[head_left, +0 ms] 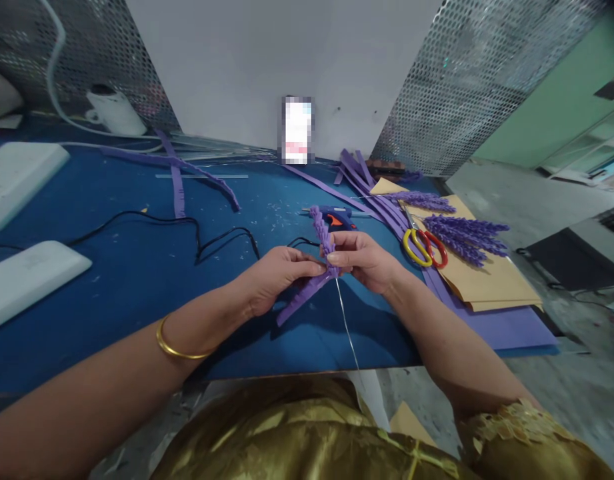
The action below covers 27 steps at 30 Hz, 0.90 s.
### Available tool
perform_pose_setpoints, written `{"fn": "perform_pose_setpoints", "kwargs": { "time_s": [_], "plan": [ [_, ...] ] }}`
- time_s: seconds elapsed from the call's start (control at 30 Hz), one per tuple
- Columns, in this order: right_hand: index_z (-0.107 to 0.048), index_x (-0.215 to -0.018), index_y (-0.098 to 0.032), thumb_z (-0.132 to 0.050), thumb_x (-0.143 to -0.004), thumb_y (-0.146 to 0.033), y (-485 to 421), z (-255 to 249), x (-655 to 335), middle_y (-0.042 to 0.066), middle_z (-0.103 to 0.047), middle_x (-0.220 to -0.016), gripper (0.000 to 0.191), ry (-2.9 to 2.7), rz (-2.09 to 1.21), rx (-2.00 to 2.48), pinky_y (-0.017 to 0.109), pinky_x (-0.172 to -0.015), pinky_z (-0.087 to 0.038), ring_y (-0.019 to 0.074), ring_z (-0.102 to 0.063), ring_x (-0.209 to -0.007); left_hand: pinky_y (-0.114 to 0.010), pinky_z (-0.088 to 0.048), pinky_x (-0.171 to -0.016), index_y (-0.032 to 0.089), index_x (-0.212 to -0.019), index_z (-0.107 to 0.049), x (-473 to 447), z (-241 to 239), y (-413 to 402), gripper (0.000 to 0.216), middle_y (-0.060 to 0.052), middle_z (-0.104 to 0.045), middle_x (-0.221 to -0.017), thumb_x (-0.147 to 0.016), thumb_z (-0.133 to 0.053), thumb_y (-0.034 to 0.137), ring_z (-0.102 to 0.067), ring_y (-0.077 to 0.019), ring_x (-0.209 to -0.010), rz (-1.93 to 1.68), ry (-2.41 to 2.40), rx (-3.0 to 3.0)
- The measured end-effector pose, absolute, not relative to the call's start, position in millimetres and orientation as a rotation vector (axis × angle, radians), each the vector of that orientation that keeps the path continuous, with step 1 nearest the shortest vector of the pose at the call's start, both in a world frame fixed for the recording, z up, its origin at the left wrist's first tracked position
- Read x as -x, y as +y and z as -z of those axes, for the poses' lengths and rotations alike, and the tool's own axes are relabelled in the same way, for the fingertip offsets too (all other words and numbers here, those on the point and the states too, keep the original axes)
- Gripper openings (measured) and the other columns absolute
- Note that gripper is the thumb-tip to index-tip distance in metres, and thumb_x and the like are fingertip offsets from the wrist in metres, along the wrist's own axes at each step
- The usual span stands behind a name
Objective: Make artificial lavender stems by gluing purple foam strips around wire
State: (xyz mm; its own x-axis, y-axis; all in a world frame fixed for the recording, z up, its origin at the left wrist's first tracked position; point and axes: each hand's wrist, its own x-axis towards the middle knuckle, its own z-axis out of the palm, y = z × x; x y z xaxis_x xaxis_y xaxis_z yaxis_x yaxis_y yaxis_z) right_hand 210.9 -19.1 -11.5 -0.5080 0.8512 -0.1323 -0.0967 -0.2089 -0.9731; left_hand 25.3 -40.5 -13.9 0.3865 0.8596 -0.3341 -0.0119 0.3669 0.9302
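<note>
Between my two hands is a purple paper lavender flower (321, 228), its curled top pointing away from me and its thin wire stem (345, 312) hanging toward the table's front edge. My right hand (357, 259) pinches the flower between thumb and fingers. Close beside it, my left hand (293, 272) is closed on the purple paper strip (301, 300), whose loose tail slants down to the left from the flower's base. Just behind the hands lies a blue glue gun (341, 215), partly hidden by the flower.
Yellow-and-red-handled scissors (417, 247) and finished lavender stems (467, 233) rest on tan paper (491, 283) at the right. Purple strips (369, 190) lie behind. A black cord (187, 220) crosses the blue table (151, 280). A phone (297, 130) stands against the back panel; white blocks (31, 280) sit left.
</note>
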Motion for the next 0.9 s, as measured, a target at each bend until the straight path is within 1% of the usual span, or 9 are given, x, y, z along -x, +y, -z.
{"fn": "perform_pose_setpoints", "kwargs": {
  "time_s": [0.17,0.23,0.43,0.57,0.67,0.8,0.9],
  "plan": [
    [-0.06,-0.071,-0.017,-0.082,-0.065,-0.033,-20.7,12.7,-206.3,-0.005,-0.053,-0.063,0.028,-1.444,-1.639,0.963,0.023,-0.053,-0.033,0.0077,-0.043,-0.055,-0.024,-0.024,-0.046,0.016,-0.055,-0.067,-25.5,14.3,-40.7,0.02,0.002,-0.05,-0.049,-0.062,-0.075,0.032,-0.036,-0.0088,-0.046,-0.707,1.054,-1.045],
    [-0.059,-0.071,-0.018,-0.083,-0.065,-0.035,-21.2,12.8,-204.3,-0.005,-0.053,-0.064,0.03,-1.452,-1.585,0.972,0.023,-0.054,-0.033,0.0079,-0.043,-0.056,-0.024,-0.023,-0.046,0.016,-0.054,-0.065,-25.9,14.8,-40.6,0.022,0.003,-0.048,-0.048,-0.062,-0.076,0.034,-0.034,-0.0083,-0.046,-0.709,1.058,-1.039],
    [-0.055,-0.068,-0.018,-0.083,-0.063,-0.04,-21.3,13.1,-200.5,-0.005,-0.05,-0.062,0.036,-1.456,-1.47,1.043,0.024,-0.054,-0.031,0.0085,-0.041,-0.056,-0.024,-0.032,-0.051,0.016,-0.062,-0.071,-26.5,15.1,-40.6,0.016,0.0,-0.056,-0.055,-0.063,-0.076,0.031,-0.043,-0.0095,-0.051,-0.762,1.038,-1.002],
    [-0.054,-0.069,-0.019,-0.083,-0.065,-0.04,-22.8,16.4,-198.7,-0.006,-0.049,-0.062,0.036,-1.437,-1.437,1.056,0.025,-0.054,-0.029,0.0083,-0.04,-0.056,-0.024,-0.027,-0.046,0.017,-0.067,-0.073,-25.9,11.6,-43.1,0.019,0.002,-0.053,-0.052,-0.063,-0.078,0.034,-0.039,-0.0091,-0.047,-0.751,1.076,-1.085],
    [-0.053,-0.067,-0.018,-0.083,-0.065,-0.04,-24.7,18.9,-196.4,-0.006,-0.048,-0.06,0.037,-1.429,-1.444,1.042,0.025,-0.054,-0.028,0.0082,-0.039,-0.056,-0.024,-0.03,-0.048,0.016,-0.068,-0.074,-26.6,10.3,-44.7,0.021,0.001,-0.059,-0.056,-0.063,-0.079,0.036,-0.044,-0.01,-0.05,-0.774,1.11,-1.185],
    [-0.054,-0.066,-0.018,-0.084,-0.064,-0.037,-25.8,20.1,-194.5,-0.006,-0.051,-0.058,0.036,-1.393,-1.472,1.05,0.024,-0.054,-0.032,0.0087,-0.042,-0.056,-0.024,-0.032,-0.05,0.016,-0.065,-0.075,-28.5,10.2,-44.5,0.018,-0.001,-0.061,-0.058,-0.063,-0.077,0.033,-0.047,-0.0115,-0.053,-0.794,1.179,-1.234],
    [-0.058,-0.068,-0.018,-0.081,-0.069,-0.038,-24.8,19.7,-195.8,-0.005,-0.053,-0.061,0.031,-1.371,-1.53,1.021,0.024,-0.056,-0.035,0.0083,-0.044,-0.057,-0.024,-0.032,-0.049,0.016,-0.063,-0.075,-28.9,8.8,-43.5,0.014,0.0,-0.06,-0.055,-0.062,-0.076,0.03,-0.046,-0.0104,-0.051,-0.803,1.188,-1.195]
  ]
}}
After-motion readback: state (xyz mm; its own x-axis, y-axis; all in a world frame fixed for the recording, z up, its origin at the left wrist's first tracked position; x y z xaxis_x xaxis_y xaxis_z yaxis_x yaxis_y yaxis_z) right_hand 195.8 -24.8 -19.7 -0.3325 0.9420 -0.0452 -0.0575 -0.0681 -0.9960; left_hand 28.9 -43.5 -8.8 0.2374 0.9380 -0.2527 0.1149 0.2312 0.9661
